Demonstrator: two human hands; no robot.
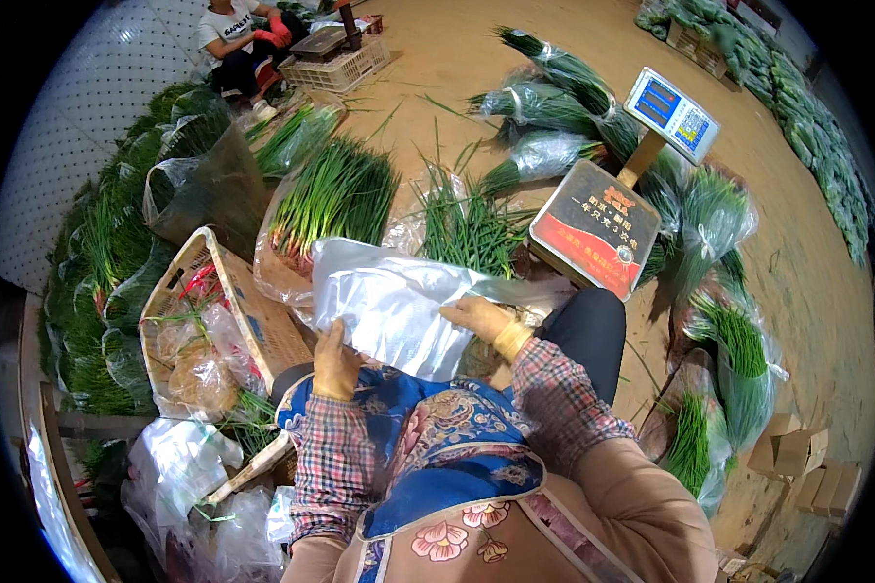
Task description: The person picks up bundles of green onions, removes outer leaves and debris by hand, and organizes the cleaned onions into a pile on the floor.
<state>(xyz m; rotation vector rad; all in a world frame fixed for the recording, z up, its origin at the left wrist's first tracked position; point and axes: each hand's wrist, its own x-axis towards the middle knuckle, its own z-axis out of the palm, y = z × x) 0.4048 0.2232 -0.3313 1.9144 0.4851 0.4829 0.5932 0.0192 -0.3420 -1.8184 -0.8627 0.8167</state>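
A clear plastic bag is stretched across my lap, shiny and mostly flat. My left hand, in a tan glove, pinches its near left edge. At the bag's right side, my right hand, gloved the same way, grips the plastic with curled fingers. Loose green onions lie just beyond the bag, partly covered by it. A larger bundle of green onions sits in open plastic to the left, white ends toward me.
A platform scale with a raised display stands at the right. Bagged green onions lie around it. A plastic crate holding bags is at my left. Behind it greens are piled by the wall. Another person in red gloves sits at the far left.
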